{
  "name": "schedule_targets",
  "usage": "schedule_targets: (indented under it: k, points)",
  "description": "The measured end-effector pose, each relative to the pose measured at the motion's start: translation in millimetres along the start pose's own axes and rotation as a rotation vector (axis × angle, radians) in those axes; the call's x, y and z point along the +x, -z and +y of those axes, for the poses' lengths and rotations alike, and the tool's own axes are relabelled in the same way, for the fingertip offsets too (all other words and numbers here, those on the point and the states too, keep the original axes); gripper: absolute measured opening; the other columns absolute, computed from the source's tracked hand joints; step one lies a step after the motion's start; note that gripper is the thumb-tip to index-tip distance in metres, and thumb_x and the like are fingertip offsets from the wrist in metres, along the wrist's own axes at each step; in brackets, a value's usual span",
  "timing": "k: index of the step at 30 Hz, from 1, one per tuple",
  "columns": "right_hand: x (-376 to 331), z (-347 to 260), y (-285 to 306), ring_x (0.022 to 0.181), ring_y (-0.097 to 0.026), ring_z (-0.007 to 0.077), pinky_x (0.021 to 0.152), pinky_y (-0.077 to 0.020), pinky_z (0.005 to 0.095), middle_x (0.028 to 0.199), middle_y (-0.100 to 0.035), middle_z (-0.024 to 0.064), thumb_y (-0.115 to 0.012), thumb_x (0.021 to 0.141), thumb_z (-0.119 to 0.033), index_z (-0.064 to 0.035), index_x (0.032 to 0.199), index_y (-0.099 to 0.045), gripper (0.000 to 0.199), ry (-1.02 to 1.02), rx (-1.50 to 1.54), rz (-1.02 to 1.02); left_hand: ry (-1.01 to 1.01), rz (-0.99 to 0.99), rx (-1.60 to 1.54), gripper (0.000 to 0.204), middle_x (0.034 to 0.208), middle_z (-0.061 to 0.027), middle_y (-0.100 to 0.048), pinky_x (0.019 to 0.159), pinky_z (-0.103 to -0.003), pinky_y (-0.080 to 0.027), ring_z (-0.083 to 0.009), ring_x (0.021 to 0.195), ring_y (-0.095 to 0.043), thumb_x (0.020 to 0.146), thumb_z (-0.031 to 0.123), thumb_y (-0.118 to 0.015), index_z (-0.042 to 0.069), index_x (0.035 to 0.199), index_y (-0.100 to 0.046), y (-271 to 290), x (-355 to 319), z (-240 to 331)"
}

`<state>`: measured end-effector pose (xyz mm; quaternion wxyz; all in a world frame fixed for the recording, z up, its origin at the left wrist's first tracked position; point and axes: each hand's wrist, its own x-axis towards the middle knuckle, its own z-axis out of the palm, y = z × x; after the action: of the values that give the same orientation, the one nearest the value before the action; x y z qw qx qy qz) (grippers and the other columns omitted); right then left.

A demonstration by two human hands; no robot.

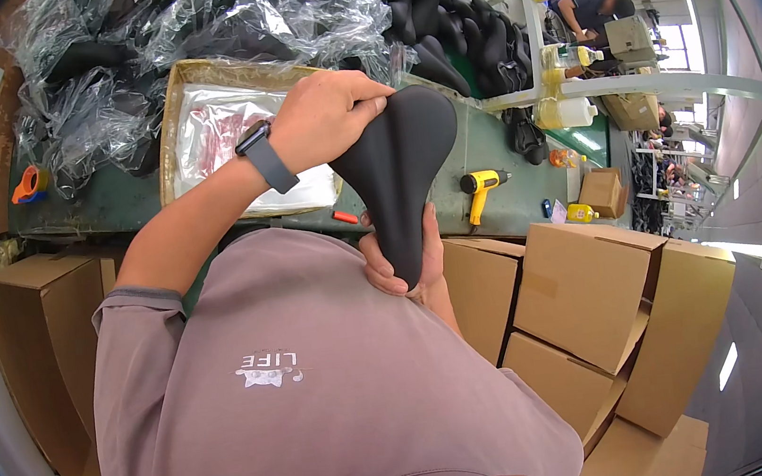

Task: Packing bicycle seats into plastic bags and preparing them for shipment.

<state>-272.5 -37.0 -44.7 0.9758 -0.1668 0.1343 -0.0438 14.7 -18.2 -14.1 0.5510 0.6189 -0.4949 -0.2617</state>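
A black bicycle saddle (402, 159) is held up in front of my chest, its wide end away from me and its narrow nose toward me. My left hand (328, 116), with a dark watch on its wrist, pinches the left edge of the wide end. Around the nose my right hand (407, 258) is wrapped, fingers on both sides. Just beyond, on the green bench, lies a shallow cardboard tray (170, 159) with clear plastic bags (206, 131) in it. A small red object (345, 217) rests near the bench's front edge.
Plastic-wrapped saddles (97, 92) pile up at the far left; bare black saddles (485, 35) lie farther right. A yellow heat gun (483, 189) and an orange tape dispenser (30, 184) sit on the bench. Cardboard boxes (582, 285) stand at right. Another person (586, 13) works beyond the metal frame.
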Motion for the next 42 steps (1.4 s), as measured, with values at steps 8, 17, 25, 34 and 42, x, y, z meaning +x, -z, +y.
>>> schedule_targets:
  k: [8,17,25,34,42]
  points:
    - [17.8,-1.5,3.8,0.045,-0.051,0.0157,0.040,-0.0417,0.0280,0.080,-0.057,0.0125,-0.034,0.106,-0.088,-0.0007,0.158,-0.042,0.102,0.028,0.099,-0.053,0.243,0.053,-0.672,0.028,0.112,-0.0126,-0.084,0.094,-0.036,-0.061,-0.0230,0.105,-0.079,0.113,0.018,-0.062,-0.002,0.124,-0.078,-14.1,25.0,-89.2]
    - [-4.9,-5.0,11.4,0.054,-0.062,0.0177,0.048,-0.0495,0.0307,0.096,-0.070,0.0165,-0.053,0.106,-0.079,0.0032,0.146,-0.055,0.091,0.283,-0.874,0.448,0.527,-0.179,0.603,0.043,0.122,-0.0199,-0.078,0.095,-0.052,-0.061,-0.0400,0.116,-0.075,0.096,0.042,-0.083,0.006,0.117,-0.076,-167.9,-43.4,-331.7]
    - [-27.4,5.9,86.8,0.075,-0.073,0.0184,0.069,-0.0607,0.0324,0.096,-0.077,0.0114,-0.081,0.104,-0.048,0.0015,0.118,-0.068,0.053,0.222,-0.662,0.943,0.549,-0.115,0.532,0.027,0.119,-0.0229,-0.077,0.098,-0.054,-0.059,-0.0426,0.114,-0.074,0.104,0.027,-0.067,0.004,0.111,-0.080,-170.0,-65.9,-375.8]
    - [72.6,3.9,233.6,0.070,-0.072,0.0247,0.063,-0.0590,0.0420,0.104,-0.073,0.0155,-0.088,0.091,-0.012,-0.0089,0.174,-0.032,0.100,0.259,-1.527,0.793,0.712,0.124,0.360,0.026,0.115,-0.0289,-0.077,0.095,-0.058,-0.056,-0.0497,0.112,-0.073,0.110,0.021,-0.057,0.002,0.113,-0.074,-134.2,-82.5,-345.8]
    - [111.4,-10.1,230.6,0.094,-0.074,0.0482,0.081,-0.0599,0.0565,0.117,-0.071,0.0273,-0.091,0.085,-0.013,-0.0147,0.177,-0.024,0.114,0.010,-1.926,0.578,-0.158,0.084,0.422,0.014,0.122,-0.0209,-0.071,0.107,-0.050,-0.051,-0.0424,0.123,-0.065,0.107,0.006,-0.060,-0.001,0.110,-0.071,-64.6,-59.4,-128.8]
